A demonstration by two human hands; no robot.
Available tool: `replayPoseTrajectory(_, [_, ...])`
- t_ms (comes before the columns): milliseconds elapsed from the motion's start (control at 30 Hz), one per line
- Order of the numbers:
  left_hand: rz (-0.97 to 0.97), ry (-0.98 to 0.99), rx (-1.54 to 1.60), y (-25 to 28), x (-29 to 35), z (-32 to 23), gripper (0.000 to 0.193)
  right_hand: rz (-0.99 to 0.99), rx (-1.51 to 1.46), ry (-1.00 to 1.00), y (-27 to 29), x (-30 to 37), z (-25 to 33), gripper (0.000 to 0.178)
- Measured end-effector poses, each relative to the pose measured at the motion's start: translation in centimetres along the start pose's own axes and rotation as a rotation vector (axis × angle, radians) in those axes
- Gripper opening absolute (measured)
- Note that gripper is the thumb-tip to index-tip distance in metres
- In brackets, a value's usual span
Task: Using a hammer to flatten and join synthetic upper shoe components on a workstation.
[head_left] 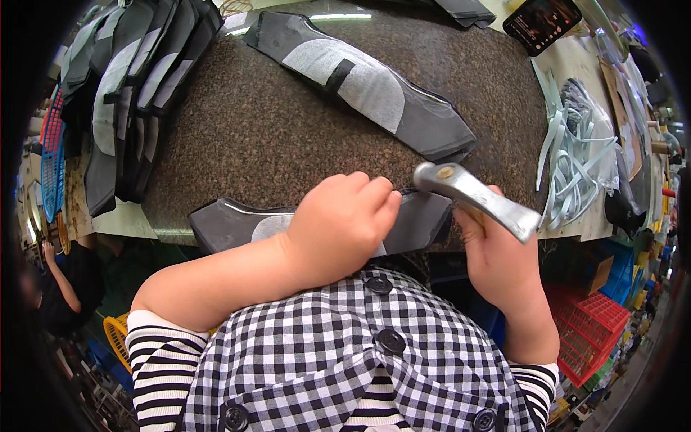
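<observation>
The speckled surface (216, 144) is bearing the dark panel (425, 223) along its near edge, likely for firm backing; the left hand (342, 223) is resting over it, perhaps steadying, bent fingers' hold untellable; the right hand (500, 263) is grasping the hammer (479, 198), leaving its metal head free!

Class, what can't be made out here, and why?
All in the head view:
Left hand: fingertips hidden behind its own knuckles.
Near panel: middle hidden by that hand.
Hammer: handle mostly hidden by its head and the right hand.
Top pieces: cut off by the upper edge.
Phone: screen details too small.
</observation>
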State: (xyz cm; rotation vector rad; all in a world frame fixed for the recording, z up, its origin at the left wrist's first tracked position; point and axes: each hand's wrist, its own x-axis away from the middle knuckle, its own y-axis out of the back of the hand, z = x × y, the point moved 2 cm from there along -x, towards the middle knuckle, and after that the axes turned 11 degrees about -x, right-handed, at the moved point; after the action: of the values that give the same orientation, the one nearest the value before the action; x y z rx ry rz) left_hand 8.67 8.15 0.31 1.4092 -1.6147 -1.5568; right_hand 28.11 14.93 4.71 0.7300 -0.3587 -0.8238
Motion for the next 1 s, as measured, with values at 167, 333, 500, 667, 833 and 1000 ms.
replayPoseTrajectory(167, [-0.033,-0.085,-0.139,0.0,-0.3,-0.7,0.036,0.044,-0.026,0.054,-1.2,0.1,-0.5,0.011])
replayPoseTrajectory(333, [-0.016,-0.083,-0.161,0.1,-0.2,-0.6,0.035,-0.092,-0.11,0.085,-0.5,0.5,0.1,0.017])
replayPoseTrajectory(500, [-0.018,0.249,0.288,-0.5,0.8,1.4,0.028,0.104,0.005,-0.065,-1.1,0.2,0.4,0.013])
replayPoseTrajectory(667, [0.059,-0.032,-0.037,0.8,0.7,-0.1,0.027,-0.061,-0.14,0.05,-1.1,0.3,0.4,0.011])
replayPoseTrajectory(833, [0.118,0.129,0.165,0.9,0.8,1.8,0.025,0.108,-0.001,-0.017,-2.1,1.0,0.7,0.013])
replayPoseTrajectory(1000, [0.081,0.003,0.127,1.1,1.4,1.8,0.019,0.012,0.05,0.155,-1.7,0.5,1.0,0.015])
